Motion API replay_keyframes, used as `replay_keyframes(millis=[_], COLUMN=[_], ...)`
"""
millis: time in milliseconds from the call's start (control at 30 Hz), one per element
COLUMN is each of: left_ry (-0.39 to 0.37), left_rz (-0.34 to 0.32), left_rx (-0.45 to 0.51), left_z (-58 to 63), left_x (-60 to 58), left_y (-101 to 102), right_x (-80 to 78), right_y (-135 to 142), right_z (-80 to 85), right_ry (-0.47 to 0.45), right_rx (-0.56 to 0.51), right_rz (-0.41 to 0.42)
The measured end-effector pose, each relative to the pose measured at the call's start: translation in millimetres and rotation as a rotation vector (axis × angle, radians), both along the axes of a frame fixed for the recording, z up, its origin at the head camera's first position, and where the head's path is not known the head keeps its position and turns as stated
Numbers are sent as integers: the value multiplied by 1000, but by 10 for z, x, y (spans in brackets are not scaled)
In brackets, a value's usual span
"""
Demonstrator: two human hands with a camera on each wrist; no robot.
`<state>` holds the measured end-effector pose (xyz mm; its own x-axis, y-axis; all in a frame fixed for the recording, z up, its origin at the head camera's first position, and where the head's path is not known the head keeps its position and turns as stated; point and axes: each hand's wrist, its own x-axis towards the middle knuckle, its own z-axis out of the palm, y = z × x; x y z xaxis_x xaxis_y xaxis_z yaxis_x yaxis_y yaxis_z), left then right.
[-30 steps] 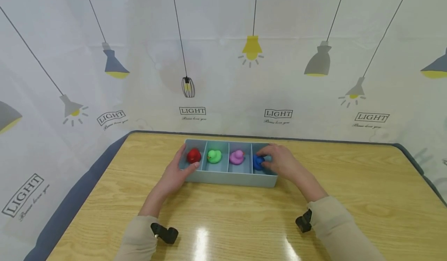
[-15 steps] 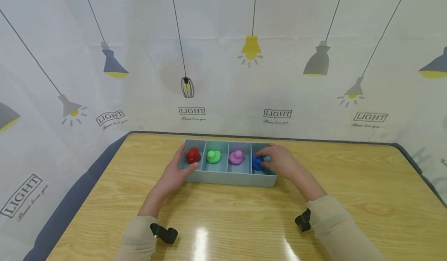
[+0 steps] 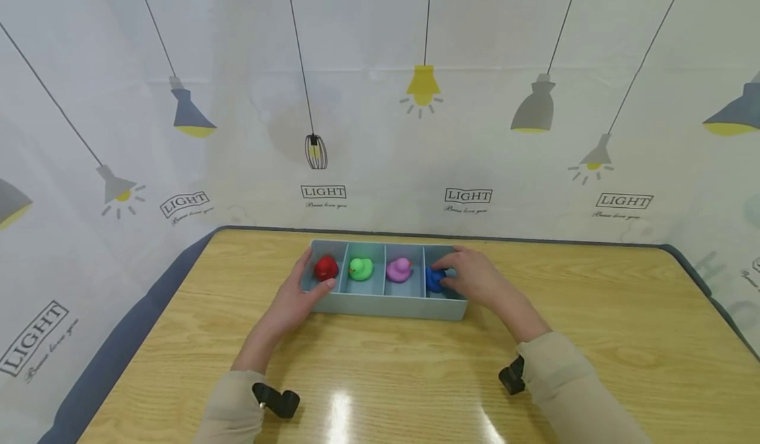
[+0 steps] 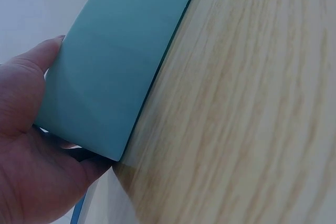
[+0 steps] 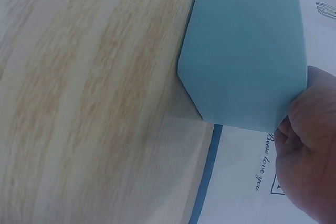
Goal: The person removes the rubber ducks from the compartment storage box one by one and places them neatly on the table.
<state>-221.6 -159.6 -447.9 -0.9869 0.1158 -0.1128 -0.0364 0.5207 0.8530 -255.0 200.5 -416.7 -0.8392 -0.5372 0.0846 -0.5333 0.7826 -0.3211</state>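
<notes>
A grey-blue divided box (image 3: 388, 305) lies lengthwise on the table, one toy duck in each compartment. From left to right sit a red duck (image 3: 326, 268), a green duck (image 3: 361, 270), a pink-purple duck (image 3: 400, 270) and a blue duck (image 3: 435, 279). My left hand (image 3: 291, 303) grips the box's left end, thumb over the front rim and fingers along the end wall. Inside the rightmost compartment, the thumb and fingers of my right hand (image 3: 483, 280) pinch the blue duck, partly covering it. Both wrist views show mostly the box's outer wall beside each hand.
The box stands near the far edge of a wood-grain table (image 3: 380, 371). Behind it rises a pale wall cloth (image 3: 380, 121) printed with hanging lamps. Dark blue edging (image 3: 119, 358) runs along the table's left side. A black wrist camera (image 3: 279, 401) sits at the left cuff.
The head view has shifted slightly, so everything appears a little lower and further left. Both hands, the box and the ducks keep the same positions relative to one another.
</notes>
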Motion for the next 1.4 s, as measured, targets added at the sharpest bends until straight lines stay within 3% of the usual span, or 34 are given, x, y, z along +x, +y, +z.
replay_keyframes(millis=[600, 867, 967, 1100, 1400], left_ry=[3, 6, -1, -1, -2], left_rz=[-9, -5, -7, -7, -5], left_rx=[5, 7, 9, 16, 9], left_z=[40, 4, -3, -4, 11], left_x=[-2, 6, 15, 16, 20], left_y=[9, 16, 19, 20, -8], right_x=[-14, 55, 109, 173, 289], right_y=[40, 72, 91, 130, 282], right_z=[5, -3, 53, 185, 426], right_ry=[20, 143, 175, 148, 207], right_rx=[-54, -91, -129, -180, -180], right_rz=[10, 51, 41, -26, -66])
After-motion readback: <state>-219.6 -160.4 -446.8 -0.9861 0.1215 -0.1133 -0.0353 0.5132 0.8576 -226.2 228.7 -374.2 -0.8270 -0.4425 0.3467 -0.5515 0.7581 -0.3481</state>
